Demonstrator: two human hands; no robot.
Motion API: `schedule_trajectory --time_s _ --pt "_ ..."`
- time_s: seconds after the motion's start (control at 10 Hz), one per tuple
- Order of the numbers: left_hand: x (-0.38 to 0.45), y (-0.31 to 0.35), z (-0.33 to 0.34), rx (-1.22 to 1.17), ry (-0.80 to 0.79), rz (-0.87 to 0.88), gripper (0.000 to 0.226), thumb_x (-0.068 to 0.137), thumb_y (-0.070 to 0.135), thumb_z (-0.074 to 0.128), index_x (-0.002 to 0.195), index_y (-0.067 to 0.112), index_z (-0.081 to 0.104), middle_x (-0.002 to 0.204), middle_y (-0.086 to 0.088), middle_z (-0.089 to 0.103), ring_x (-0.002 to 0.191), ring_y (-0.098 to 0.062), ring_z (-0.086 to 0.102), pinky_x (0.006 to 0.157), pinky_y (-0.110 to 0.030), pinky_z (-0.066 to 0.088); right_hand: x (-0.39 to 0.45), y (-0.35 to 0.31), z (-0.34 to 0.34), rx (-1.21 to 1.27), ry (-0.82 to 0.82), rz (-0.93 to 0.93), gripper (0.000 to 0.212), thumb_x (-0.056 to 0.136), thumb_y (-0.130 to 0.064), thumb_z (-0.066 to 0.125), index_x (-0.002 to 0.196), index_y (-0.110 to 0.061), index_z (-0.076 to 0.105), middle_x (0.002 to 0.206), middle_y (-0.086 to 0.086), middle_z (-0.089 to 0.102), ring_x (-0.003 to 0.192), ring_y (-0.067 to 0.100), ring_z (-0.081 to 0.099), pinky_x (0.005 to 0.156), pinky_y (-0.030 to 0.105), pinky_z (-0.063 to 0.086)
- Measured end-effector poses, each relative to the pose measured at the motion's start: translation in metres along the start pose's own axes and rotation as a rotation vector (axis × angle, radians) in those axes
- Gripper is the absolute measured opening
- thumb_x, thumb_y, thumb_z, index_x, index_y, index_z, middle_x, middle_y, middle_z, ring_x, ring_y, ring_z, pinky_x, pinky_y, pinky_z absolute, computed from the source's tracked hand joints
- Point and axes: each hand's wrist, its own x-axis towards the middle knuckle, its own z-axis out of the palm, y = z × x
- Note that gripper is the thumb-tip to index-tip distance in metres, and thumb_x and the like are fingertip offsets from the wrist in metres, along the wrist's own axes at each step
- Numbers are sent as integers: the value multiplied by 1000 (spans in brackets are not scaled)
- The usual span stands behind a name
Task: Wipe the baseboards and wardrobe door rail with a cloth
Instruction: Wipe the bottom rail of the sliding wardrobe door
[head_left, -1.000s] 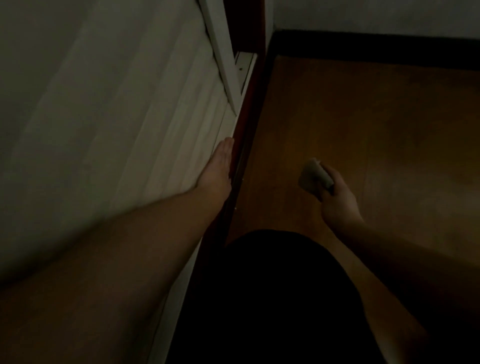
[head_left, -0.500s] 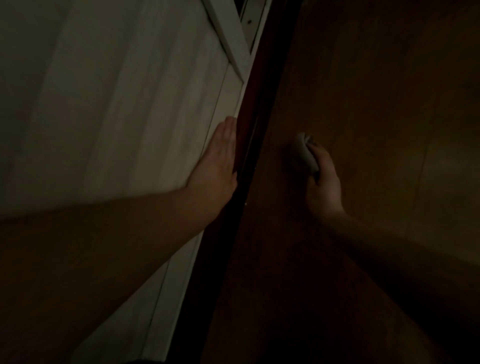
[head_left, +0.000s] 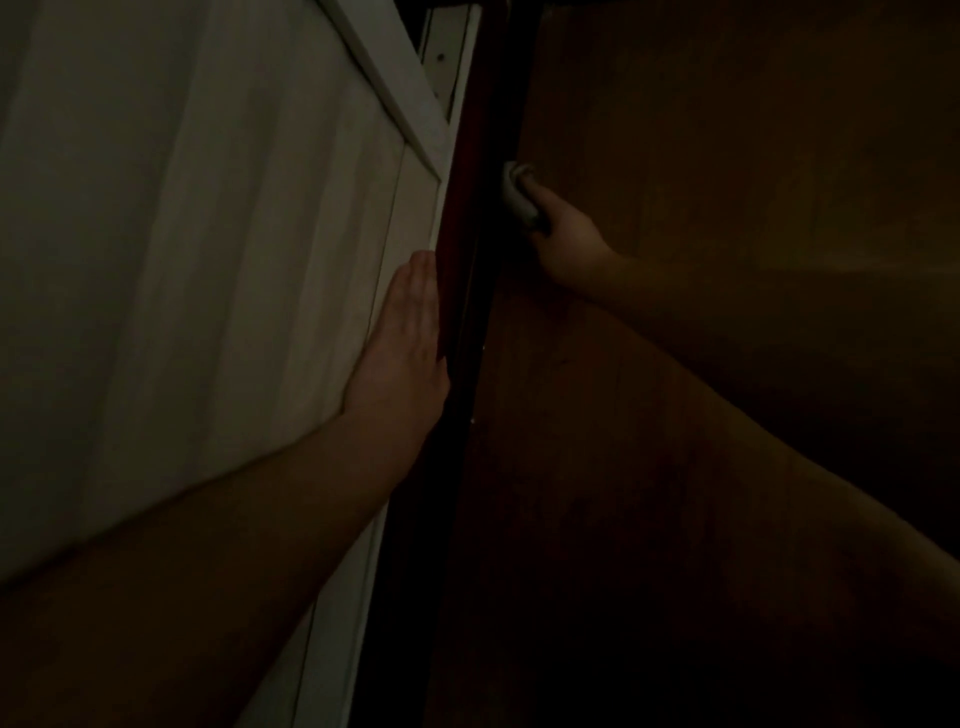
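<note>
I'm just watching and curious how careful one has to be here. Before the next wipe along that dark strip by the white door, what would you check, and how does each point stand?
1. Cloth held firmly: ok, the right hand grips it.
2. Cloth against the dark red rail: ok, it seems to touch the rail's floor side, though the light is dim.
3. Left hand bracing: ok, it lies flat on the white wardrobe door.
4. Left fingers out of the wiping path: ok, they lie on the door side of the rail.
5. Dirt left on the rail: cannot tell, too dark.
6. Floor ahead free of obstacles: cannot tell, too dark.
</note>
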Motion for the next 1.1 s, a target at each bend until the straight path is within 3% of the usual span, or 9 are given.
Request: schedule_trajectory --time_s 0.1,0.4,0.5,0.7,0.8,0.9,1.0,1.1 --pt "1 8 5 -190 34 -66 75 103 40 -1 142 -24 -13 154 -43 -12 148 -51 -6 121 -56 -5 -30 4 15 79 -27 -9 61 100 -3 47 155 -17 26 157 11 33 145 24 32 112 19 24" --pt "-8 5 -3 -149 51 -83 75 103 40 3 141 -24 -11 156 -40 -7 149 -47 -2 121 -54 -3 -158 12 90 381 -76 60 60 95 11 50 148 -15 41 156 6 35 145 17 30 122 31 21" --pt "-4 4 -2 -114 29 -46 75 103 40 3 141 -24 -10 156 -40 -7 149 -48 -3 122 -54 -3 -172 7 96 391 -62 88 60 94 13 48 147 -14 43 154 5 37 144 15 31 122 28 19" --pt "-4 1 -5 -187 -3 -75 76 104 42 2 140 -23 -13 157 -38 -7 150 -45 -2 123 -51 -2 -216 4 95 354 -239 115 53 96 7 51 145 -13 46 142 -10 37 135 6 33 106 0 16" --pt "-5 4 -2 -189 8 -79 76 104 44 1 144 -20 -10 158 -36 -6 150 -43 -1 123 -50 -2 -221 6 93 330 -276 100 52 96 6 54 145 -10 45 146 -2 42 135 7 36 109 4 19" --pt "-4 6 0 -199 -13 -99 77 103 45 0 145 -19 -9 159 -35 -6 151 -43 -2 124 -49 -2 -210 12 82 205 -363 21 51 96 0 57 145 -11 46 141 -7 42 131 3 37 102 -3 19" --pt "-2 10 1 -214 4 -93 79 104 47 0 144 -20 -10 159 -35 -4 151 -43 -1 123 -50 -2 -194 16 63 243 -316 119 46 98 -3 53 144 -8 46 144 1 47 131 11 44 107 10 31" --pt "-1 12 1 -224 16 -102 78 104 47 3 146 -18 -8 160 -33 -1 151 -42 0 122 -49 -1 -158 16 37 433 -15 280 47 99 -1 50 145 -6 44 143 14 52 132 25 49 112 37 39"
